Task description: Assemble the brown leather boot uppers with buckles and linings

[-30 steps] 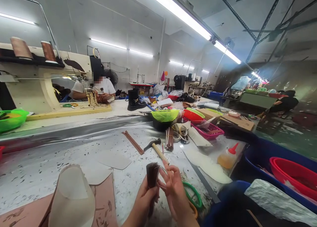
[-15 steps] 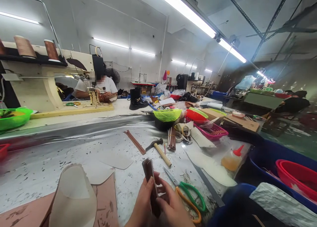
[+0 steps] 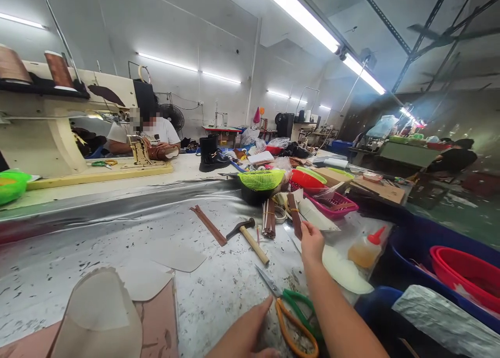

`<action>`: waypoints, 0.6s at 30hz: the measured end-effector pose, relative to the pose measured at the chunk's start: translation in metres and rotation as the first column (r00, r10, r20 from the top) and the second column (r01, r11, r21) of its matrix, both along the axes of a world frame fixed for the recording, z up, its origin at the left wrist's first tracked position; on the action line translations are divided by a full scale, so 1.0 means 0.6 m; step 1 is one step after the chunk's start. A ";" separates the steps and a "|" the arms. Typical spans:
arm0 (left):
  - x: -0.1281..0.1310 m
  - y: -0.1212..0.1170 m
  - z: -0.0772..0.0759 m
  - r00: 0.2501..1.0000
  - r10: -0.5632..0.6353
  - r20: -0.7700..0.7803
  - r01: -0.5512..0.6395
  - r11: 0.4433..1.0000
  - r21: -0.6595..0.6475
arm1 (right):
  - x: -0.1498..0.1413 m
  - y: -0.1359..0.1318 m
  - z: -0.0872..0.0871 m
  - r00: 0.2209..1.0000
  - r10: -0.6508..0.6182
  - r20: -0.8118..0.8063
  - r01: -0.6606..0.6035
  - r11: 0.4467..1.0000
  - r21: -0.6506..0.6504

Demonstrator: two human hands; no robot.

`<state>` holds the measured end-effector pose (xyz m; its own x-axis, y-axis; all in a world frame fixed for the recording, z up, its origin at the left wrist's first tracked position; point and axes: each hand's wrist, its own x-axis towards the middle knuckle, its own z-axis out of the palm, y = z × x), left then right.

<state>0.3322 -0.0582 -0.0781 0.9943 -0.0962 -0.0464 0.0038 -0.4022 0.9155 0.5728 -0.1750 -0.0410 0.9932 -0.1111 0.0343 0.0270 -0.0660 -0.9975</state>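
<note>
- Worktable, long, silver-covered, dark-specked (image 3: 226,277): the work has shifted from its near edge to the scatter farther out.
- Basket, magenta, perforated plastic (image 3: 336,207): stands just beyond the reaching hand.
- Right hand (image 3: 312,242): now stretched forward; fingertips pinch the near end of a flat bundle of dark brown strips (image 3: 296,220). Whether the grip is loosening, cannot tell.
- Left hand (image 3: 250,324): half a second ago on the bundle too, now off it, holding nothing. Handling appears to rest on the right alone.
- Scissors, steel-bladed, one green and one orange handle (image 3: 288,295): beside the left fingertips; contact unclear.
- Hammer, black-headed, pale wooden handle (image 3: 253,245): unmoved.
- Held bundle: now near a second brown-and-white banded bundle (image 3: 269,218), apart from it; whether it touches the surface, unclear.
</note>
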 end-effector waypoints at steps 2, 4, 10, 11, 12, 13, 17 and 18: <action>0.000 0.006 0.007 1.000 0.002 -0.031 -0.002 1.000 0.007 | 0.044 0.016 0.005 1.000 -0.025 0.017 0.026 0.992 -0.123; 0.001 0.010 0.020 0.999 -0.032 -0.034 0.032 0.999 -0.001 | 0.064 0.035 0.007 0.999 0.001 0.044 0.010 0.970 -0.245; 0.000 0.009 0.051 0.985 -0.031 -0.170 0.036 0.999 0.027 | 0.039 0.105 -0.016 0.982 0.184 0.038 -0.138 0.843 -0.520; -0.001 0.009 0.050 0.982 -0.017 -0.186 0.020 1.000 0.014 | 0.035 0.112 -0.018 0.979 0.202 0.027 -0.156 0.826 -0.541; -0.002 0.008 0.046 0.981 -0.002 -0.194 0.001 1.000 -0.003 | 0.031 0.116 -0.017 0.976 0.215 0.024 -0.167 0.816 -0.553; -0.003 0.008 0.040 0.981 0.018 -0.193 -0.023 0.999 -0.023 | 0.027 0.116 -0.015 0.973 0.228 0.029 -0.173 0.812 -0.557; 0.005 0.011 0.013 0.950 0.287 -0.120 -0.309 0.917 -0.253 | -0.019 0.082 0.002 0.928 0.350 0.126 -0.239 0.821 -0.518; 0.009 0.013 0.011 0.911 0.394 -0.124 -0.410 0.833 -0.371 | -0.042 0.067 0.003 0.899 0.410 0.154 -0.286 0.815 -0.504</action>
